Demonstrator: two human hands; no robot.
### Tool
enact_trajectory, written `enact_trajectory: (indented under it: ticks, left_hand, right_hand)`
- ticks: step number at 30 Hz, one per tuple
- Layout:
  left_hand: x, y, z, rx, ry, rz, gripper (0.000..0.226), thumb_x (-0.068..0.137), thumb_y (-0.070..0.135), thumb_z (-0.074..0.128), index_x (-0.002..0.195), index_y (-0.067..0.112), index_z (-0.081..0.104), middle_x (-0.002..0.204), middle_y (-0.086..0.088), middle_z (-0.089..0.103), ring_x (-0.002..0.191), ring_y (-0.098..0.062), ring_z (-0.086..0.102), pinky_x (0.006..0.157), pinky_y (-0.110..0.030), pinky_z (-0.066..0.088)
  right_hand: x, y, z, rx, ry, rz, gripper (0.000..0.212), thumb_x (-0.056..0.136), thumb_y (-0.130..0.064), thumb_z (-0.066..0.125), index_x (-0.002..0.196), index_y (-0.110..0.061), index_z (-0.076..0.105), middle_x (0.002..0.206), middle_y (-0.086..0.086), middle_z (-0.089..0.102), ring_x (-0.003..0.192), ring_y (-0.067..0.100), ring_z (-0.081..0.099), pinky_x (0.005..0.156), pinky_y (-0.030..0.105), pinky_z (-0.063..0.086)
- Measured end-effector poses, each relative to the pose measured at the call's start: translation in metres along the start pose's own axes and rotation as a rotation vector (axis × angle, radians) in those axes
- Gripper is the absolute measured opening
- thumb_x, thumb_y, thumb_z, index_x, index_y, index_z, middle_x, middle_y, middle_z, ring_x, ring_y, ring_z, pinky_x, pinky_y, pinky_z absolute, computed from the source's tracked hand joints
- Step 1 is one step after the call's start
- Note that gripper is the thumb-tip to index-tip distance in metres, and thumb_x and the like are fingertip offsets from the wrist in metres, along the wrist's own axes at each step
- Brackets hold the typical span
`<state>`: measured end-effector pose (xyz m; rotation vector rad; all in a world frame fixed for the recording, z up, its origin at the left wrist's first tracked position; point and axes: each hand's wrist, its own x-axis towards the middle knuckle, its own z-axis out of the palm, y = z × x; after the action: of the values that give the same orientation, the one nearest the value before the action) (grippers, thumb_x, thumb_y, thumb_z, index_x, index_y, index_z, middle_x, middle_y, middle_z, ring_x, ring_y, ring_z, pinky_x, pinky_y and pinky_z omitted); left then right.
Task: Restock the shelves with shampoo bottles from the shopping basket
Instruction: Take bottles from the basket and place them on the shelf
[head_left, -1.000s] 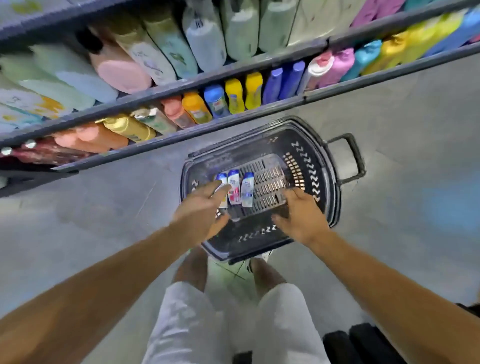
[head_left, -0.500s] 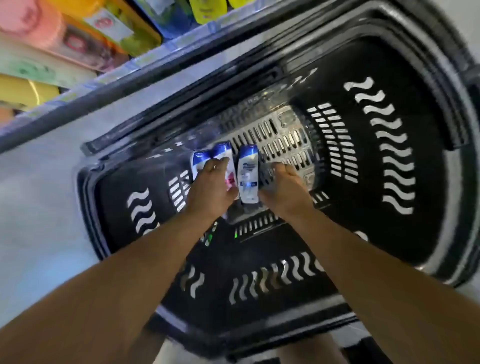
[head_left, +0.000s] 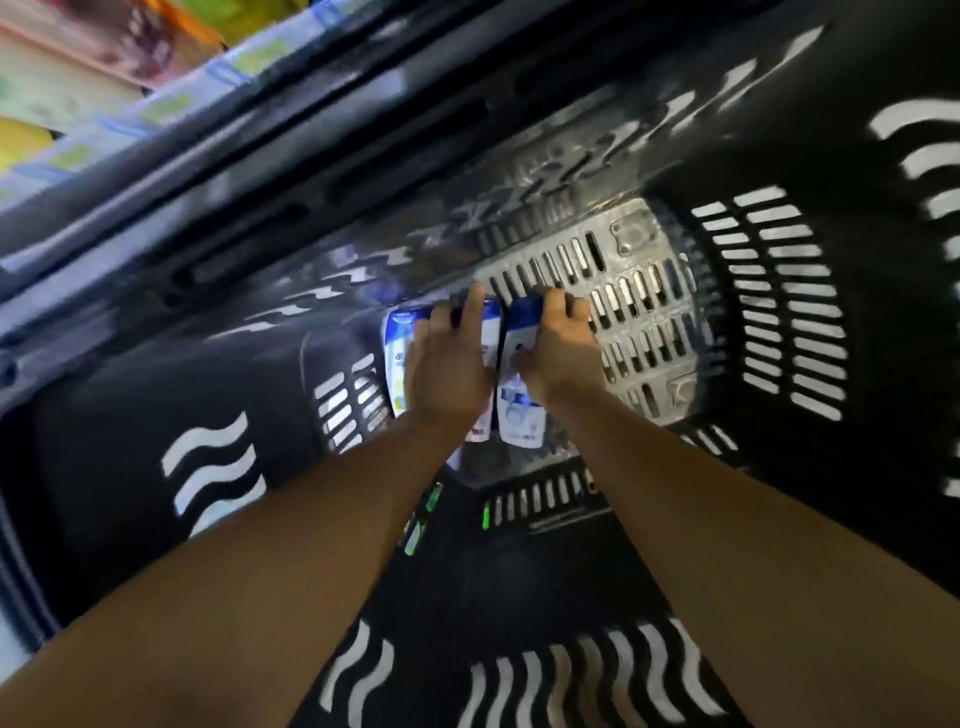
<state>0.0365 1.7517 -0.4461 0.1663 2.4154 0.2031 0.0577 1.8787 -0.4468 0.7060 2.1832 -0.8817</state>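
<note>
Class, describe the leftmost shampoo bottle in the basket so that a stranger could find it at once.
Start at the black shopping basket and look to its slotted grey floor. Three white shampoo bottles with blue caps lie side by side; the leftmost bottle is the only one without fingers over its cap, just beside the left hand.

White shampoo bottles (head_left: 519, 410) with blue caps lay in a black basket (head_left: 857, 338) patterned with white wavy slots, its floor a grey slotted grid.

Dim basket (head_left: 857, 467) interior, motion blur toward top, wide-angle stretch at edges.
</note>
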Motion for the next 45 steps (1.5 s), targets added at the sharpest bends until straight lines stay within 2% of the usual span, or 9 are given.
enact_trajectory:
  ticks: [5,8,15,20,26,29,34,38,45]
  left_hand:
    - [-0.007,0.011,0.012,-0.064,0.050,0.079,0.073,0.083,0.020,0.068,0.147,0.021,0.033,0.134,-0.022,0.039,0.107,-0.042,0.052,0.083,-0.047,0.051]
    - [-0.010,0.014,0.013,-0.128,0.011,0.110,0.075,0.079,0.001,0.062,0.145,0.024,0.035,0.132,-0.021,0.042,0.098,-0.042,0.059,0.077,-0.041,0.052]
    - [-0.052,0.020,-0.032,-0.433,-0.051,0.113,0.076,0.074,-0.001,0.073,0.141,0.023,0.048,0.132,-0.014,0.059,0.119,-0.031,0.057,0.098,-0.032,0.045]
    - [-0.109,0.036,-0.126,-0.501,-0.053,0.184,0.071,0.076,0.001,0.073,0.139,0.023,0.050,0.129,-0.006,0.062,0.113,-0.025,0.059,0.097,-0.026,0.044]
    - [-0.221,0.045,-0.293,-0.688,0.125,0.267,0.073,0.071,-0.006,0.074,0.135,0.024,0.055,0.121,0.011,0.060,0.105,-0.006,0.058,0.091,-0.005,0.036]
    - [-0.290,0.041,-0.374,-0.815,0.215,0.311,0.071,0.073,-0.009,0.074,0.132,0.023,0.051,0.121,-0.001,0.060,0.101,-0.016,0.060,0.089,-0.022,0.046]
    - [-0.404,0.017,-0.488,-0.928,0.392,0.291,0.070,0.075,-0.015,0.072,0.132,0.020,0.051,0.123,-0.004,0.060,0.091,-0.014,0.062,0.081,-0.019,0.051]
    - [-0.491,-0.028,-0.560,-0.998,0.510,0.295,0.074,0.073,-0.019,0.070,0.130,0.022,0.050,0.117,-0.005,0.062,0.088,-0.016,0.062,0.081,-0.030,0.053]
    - [-0.633,-0.160,-0.642,-0.937,0.781,0.301,0.078,0.072,-0.011,0.074,0.121,0.046,0.053,0.111,-0.003,0.062,0.082,-0.014,0.064,0.064,-0.018,0.053]
  right_hand:
    - [-0.010,0.019,-0.023,0.155,0.001,0.137,0.065,0.080,-0.009,0.074,0.132,-0.021,0.036,0.131,0.013,0.044,0.111,0.034,0.055,0.093,0.045,0.050]
    - [-0.021,0.029,-0.036,0.220,0.056,0.130,0.059,0.081,-0.004,0.071,0.126,-0.023,0.040,0.126,0.010,0.044,0.103,0.025,0.052,0.089,0.032,0.047]
    - [-0.076,0.026,-0.090,0.185,0.157,-0.008,0.057,0.085,-0.007,0.070,0.135,-0.023,0.048,0.121,0.004,0.058,0.102,0.015,0.055,0.085,0.005,0.035]
    - [-0.158,-0.014,-0.158,0.194,0.206,-0.079,0.060,0.084,-0.006,0.069,0.136,-0.027,0.048,0.120,0.006,0.059,0.103,0.016,0.057,0.098,0.023,0.041]
    - [-0.276,-0.098,-0.250,0.169,0.277,-0.267,0.059,0.081,-0.005,0.072,0.133,-0.025,0.051,0.120,0.005,0.061,0.103,0.021,0.059,0.093,0.027,0.043]
    - [-0.339,-0.155,-0.287,0.155,0.296,-0.388,0.062,0.078,-0.005,0.074,0.134,-0.020,0.053,0.122,0.007,0.061,0.110,0.025,0.057,0.092,0.025,0.038]
    - [-0.443,-0.255,-0.328,0.097,0.317,-0.618,0.061,0.080,-0.007,0.074,0.135,-0.020,0.052,0.122,0.006,0.060,0.105,0.025,0.056,0.089,0.025,0.038]
    - [-0.520,-0.340,-0.334,0.067,0.298,-0.801,0.060,0.079,-0.007,0.071,0.135,-0.020,0.052,0.129,0.005,0.057,0.116,0.027,0.054,0.100,0.039,0.043]
    - [-0.656,-0.479,-0.299,0.116,0.344,-1.048,0.062,0.077,-0.008,0.071,0.132,-0.028,0.052,0.127,-0.001,0.058,0.115,0.019,0.056,0.099,0.029,0.042]
